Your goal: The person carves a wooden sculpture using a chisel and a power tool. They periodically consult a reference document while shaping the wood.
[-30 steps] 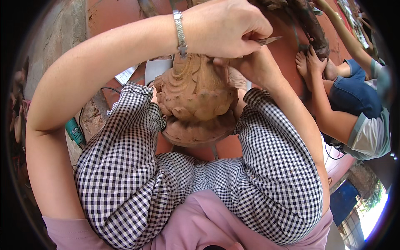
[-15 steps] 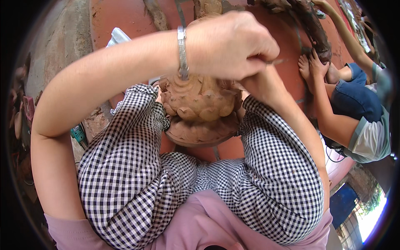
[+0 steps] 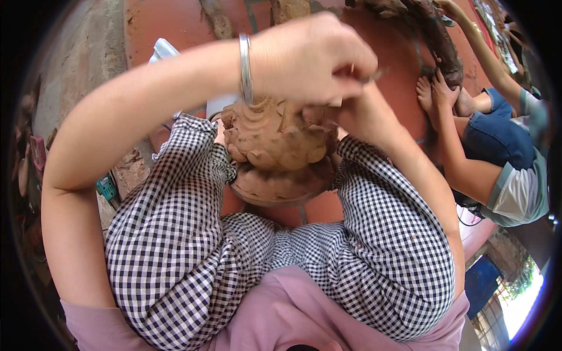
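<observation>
A brown carved statue [image 3: 275, 143] stands between my knees, with rows of rounded petals above a flared round foot. My left hand [image 3: 313, 61] reaches across over its upper part, a metal band around the wrist. Its fingers are closed in a pinch, with a small blurred dark tip showing beside them; I cannot make out what it is. Below and to its right, my right hand [image 3: 354, 117] is closed against the right side of the carving. The left hand partly covers it, and whatever its curled fingers hold is hidden. The statue's top is mostly covered by my left hand and forearm.
Red tiles [image 3: 386, 52] cover the floor. At the right sits another person [image 3: 497, 134] in blue shorts, beside a dark, long piece of wood [image 3: 442, 50]. A green power tool [image 3: 107, 188] lies at the left, and a white object [image 3: 164, 50] is beyond my left arm.
My left hand has shifted slightly left and up. The right hand has moved a little left and down, closer to the carving. The statue stays in place.
</observation>
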### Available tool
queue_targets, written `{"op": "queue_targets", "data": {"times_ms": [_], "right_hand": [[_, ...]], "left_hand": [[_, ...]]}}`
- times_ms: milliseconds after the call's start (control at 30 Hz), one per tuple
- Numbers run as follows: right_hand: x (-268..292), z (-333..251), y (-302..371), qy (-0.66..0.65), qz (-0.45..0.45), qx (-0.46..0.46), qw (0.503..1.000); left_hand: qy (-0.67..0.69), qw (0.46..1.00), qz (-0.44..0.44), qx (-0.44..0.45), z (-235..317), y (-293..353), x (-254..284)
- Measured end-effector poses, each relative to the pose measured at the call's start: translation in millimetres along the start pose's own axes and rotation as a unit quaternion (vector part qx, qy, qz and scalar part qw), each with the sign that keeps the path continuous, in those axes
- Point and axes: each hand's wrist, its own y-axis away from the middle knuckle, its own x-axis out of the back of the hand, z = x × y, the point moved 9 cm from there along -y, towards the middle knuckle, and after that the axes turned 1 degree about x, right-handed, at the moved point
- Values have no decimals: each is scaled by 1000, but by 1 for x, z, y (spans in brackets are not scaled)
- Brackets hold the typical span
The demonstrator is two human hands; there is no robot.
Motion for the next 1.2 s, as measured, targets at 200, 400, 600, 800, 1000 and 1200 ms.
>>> {"op": "queue_targets", "data": {"times_ms": [200, 400, 600, 800, 1000, 1200], "right_hand": [[10, -6, -6, 14, 54, 9, 998], [6, 8, -11, -19, 24, -59, 998], [0, -16, -2, 0, 10, 44, 999], [5, 2, -19, 66, 5, -88, 994], [-11, -16, -3, -45, -53, -48, 996], [-25, -17, 13, 4, -85, -31, 996]], "left_hand": [[-44, 997, 8, -61, 13, -2, 12], [-18, 997, -27, 69, -13, -6, 11], [5, 999, -2, -51, 10, 1, 10], [-9, 1000, 17, -12, -1, -4, 28], [-19, 1000, -15, -11, 5, 14, 3], [7, 1000, -17, 12, -3, 40, -7]]}}
